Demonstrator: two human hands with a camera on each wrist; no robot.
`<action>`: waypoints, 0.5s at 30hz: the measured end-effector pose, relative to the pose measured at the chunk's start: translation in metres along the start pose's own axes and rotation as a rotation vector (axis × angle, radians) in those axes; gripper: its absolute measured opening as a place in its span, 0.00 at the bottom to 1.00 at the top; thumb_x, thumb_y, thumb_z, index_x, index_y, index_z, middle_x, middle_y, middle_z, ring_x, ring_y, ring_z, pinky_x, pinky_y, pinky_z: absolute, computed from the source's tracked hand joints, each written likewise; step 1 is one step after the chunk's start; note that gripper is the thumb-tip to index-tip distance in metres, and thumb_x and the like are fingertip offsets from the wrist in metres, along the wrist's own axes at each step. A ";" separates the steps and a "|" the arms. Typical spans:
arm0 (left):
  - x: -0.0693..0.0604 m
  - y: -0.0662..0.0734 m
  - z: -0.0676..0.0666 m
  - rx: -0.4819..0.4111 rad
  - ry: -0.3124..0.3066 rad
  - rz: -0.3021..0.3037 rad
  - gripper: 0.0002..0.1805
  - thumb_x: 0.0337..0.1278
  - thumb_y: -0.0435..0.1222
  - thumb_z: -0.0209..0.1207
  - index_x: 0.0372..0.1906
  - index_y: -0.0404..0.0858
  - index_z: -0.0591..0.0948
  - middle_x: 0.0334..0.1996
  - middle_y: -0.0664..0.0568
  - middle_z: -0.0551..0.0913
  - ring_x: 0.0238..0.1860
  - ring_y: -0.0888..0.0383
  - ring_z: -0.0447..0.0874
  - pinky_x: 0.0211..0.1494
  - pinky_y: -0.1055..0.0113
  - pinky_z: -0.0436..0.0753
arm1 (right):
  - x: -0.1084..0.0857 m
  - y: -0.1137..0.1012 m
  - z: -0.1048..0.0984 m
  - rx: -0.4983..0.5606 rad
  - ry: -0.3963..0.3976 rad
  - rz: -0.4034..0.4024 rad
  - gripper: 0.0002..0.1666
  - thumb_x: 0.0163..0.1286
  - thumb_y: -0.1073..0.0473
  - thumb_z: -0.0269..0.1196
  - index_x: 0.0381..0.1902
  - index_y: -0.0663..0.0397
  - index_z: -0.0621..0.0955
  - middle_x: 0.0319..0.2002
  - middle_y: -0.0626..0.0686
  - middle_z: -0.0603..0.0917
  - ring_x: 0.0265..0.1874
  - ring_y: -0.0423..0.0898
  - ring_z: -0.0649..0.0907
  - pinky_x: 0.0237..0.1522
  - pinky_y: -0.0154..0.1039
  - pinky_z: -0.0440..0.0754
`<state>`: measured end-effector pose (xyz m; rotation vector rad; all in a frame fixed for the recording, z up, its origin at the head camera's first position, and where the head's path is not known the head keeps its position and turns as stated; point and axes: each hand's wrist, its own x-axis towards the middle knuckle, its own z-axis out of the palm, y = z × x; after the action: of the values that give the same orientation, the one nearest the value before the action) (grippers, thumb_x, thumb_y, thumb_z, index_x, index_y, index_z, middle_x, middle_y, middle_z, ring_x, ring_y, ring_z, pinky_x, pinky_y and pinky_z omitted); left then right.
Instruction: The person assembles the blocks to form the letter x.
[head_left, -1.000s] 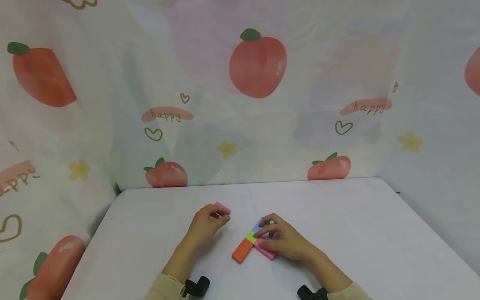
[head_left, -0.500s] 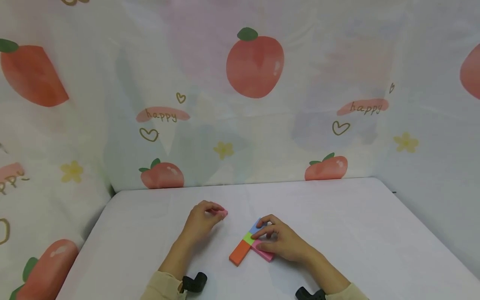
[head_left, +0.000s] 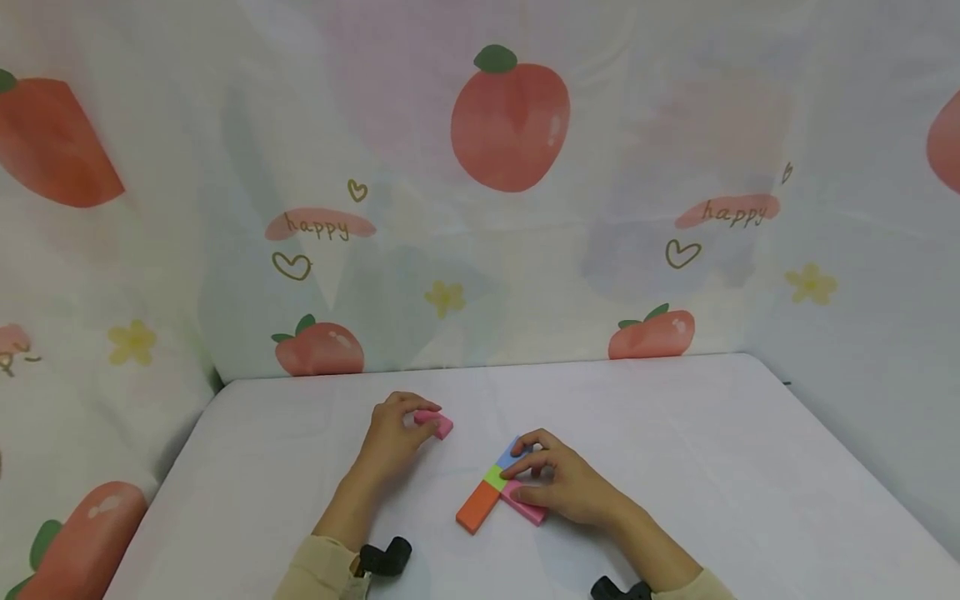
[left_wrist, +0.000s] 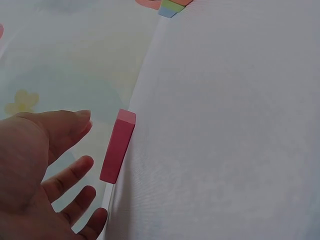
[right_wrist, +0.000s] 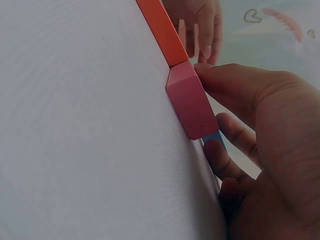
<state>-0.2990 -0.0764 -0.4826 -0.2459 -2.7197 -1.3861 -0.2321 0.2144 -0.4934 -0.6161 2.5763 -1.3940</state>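
Note:
My left hand [head_left: 388, 435] is beside a loose pink block [head_left: 444, 425] on the white table. In the left wrist view its fingers are spread and a gap separates them from this pink block [left_wrist: 117, 147]. To the right, an orange block [head_left: 477, 507], a small green block [head_left: 494, 477] and a blue block [head_left: 507, 454] form a slanting row. A second pink block [head_left: 527, 506] branches off near the green one. My right hand [head_left: 573, 483] rests over these, fingers loosely bent, its thumb at the second pink block [right_wrist: 192, 105]. It partly covers the blue block.
The white-covered table [head_left: 675, 433] meets a patterned cloth backdrop [head_left: 555, 275] at its far edge. Another cloth wall [head_left: 75, 417] stands along the left side. Black wrist-worn devices [head_left: 386, 556] sit at both wrists near the table's front.
My left hand has shifted slightly left, and the loose pink block, mostly hidden by its fingers half a second ago, shows more now. My right hand and the joined blocks hold nearly the same place.

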 end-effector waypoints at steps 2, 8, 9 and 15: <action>0.000 -0.001 0.000 -0.002 -0.008 -0.006 0.12 0.63 0.38 0.69 0.51 0.47 0.90 0.59 0.50 0.79 0.66 0.44 0.70 0.64 0.46 0.75 | -0.001 -0.001 0.000 -0.005 0.002 0.004 0.12 0.63 0.50 0.75 0.45 0.30 0.90 0.59 0.45 0.75 0.55 0.47 0.75 0.53 0.37 0.73; 0.002 -0.007 0.002 0.005 0.004 0.026 0.12 0.62 0.36 0.69 0.50 0.47 0.90 0.57 0.49 0.80 0.65 0.44 0.72 0.65 0.45 0.74 | -0.001 -0.001 0.000 -0.006 0.000 0.000 0.12 0.63 0.50 0.75 0.45 0.31 0.90 0.59 0.46 0.76 0.53 0.46 0.76 0.53 0.37 0.73; 0.003 -0.007 0.002 0.009 0.008 0.036 0.12 0.62 0.36 0.69 0.50 0.46 0.91 0.56 0.49 0.81 0.64 0.44 0.73 0.65 0.45 0.74 | -0.001 -0.001 0.000 -0.007 0.002 -0.002 0.12 0.64 0.50 0.75 0.45 0.31 0.90 0.59 0.46 0.76 0.53 0.46 0.76 0.52 0.37 0.73; 0.006 -0.011 0.005 0.046 0.013 0.071 0.12 0.61 0.36 0.70 0.49 0.47 0.91 0.58 0.47 0.81 0.63 0.43 0.74 0.65 0.44 0.74 | 0.000 0.000 0.000 -0.013 0.008 -0.012 0.12 0.64 0.50 0.75 0.45 0.32 0.90 0.59 0.46 0.76 0.53 0.46 0.76 0.53 0.37 0.74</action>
<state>-0.3064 -0.0776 -0.4934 -0.3257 -2.7003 -1.3004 -0.2317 0.2145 -0.4931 -0.6307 2.5942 -1.3877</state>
